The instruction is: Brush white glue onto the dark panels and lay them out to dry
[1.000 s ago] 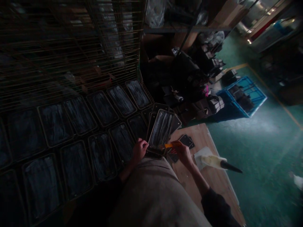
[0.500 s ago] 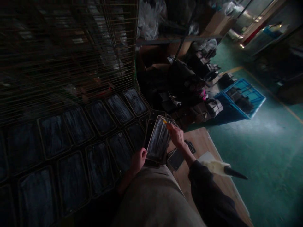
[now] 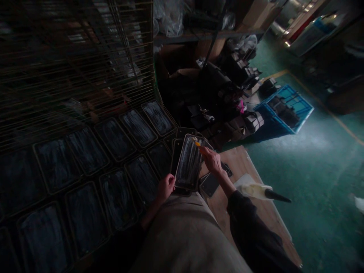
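Note:
A dark rectangular panel [image 3: 188, 163] with rounded corners and whitish streaks lies tilted on other dark panels in front of me. My left hand [image 3: 166, 186] pinches its lower left edge. In my right hand [image 3: 211, 159] is a small brush [image 3: 197, 143] with a yellow handle, its pale tip at the panel's upper end. Under and behind it, a few more dark panels [image 3: 176, 155] stick out. To the right, dark flat pieces [image 3: 211, 184] lie on a wooden board [image 3: 241, 161], near a pale bottle [image 3: 254, 190] with a black pointed nozzle.
Rows of streaked dark panels [image 3: 87, 218] cover the surface on my left, below a wire mesh wall [image 3: 113, 57]. Dark bundled goods [image 3: 241, 68] and a blue crate [image 3: 284, 110] stand beyond the board on the green floor [image 3: 321, 167].
The brush tip, formerly hardly visible, now shows at the panel's upper end. My left hand keeps its hold on the edge. The whole view has shifted slightly.

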`<action>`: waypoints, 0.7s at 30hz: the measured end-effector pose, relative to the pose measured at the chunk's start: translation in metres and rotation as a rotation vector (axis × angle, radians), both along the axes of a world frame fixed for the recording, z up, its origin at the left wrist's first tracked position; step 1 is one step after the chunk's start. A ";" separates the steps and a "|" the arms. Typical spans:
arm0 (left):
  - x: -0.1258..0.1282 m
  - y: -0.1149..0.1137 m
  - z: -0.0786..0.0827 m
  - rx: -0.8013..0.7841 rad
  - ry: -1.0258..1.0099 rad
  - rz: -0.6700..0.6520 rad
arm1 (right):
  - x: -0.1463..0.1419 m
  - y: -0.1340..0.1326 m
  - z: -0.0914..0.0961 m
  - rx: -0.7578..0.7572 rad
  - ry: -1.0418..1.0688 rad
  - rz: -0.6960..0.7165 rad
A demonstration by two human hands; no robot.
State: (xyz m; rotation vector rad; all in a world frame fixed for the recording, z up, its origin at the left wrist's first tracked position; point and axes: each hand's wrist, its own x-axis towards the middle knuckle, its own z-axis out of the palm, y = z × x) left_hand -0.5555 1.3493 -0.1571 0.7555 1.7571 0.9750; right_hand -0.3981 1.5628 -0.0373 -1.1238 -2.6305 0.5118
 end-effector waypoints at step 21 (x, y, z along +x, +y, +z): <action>-0.003 0.001 0.000 -0.040 -0.218 0.053 | 0.053 -0.168 0.020 -0.367 -0.118 0.075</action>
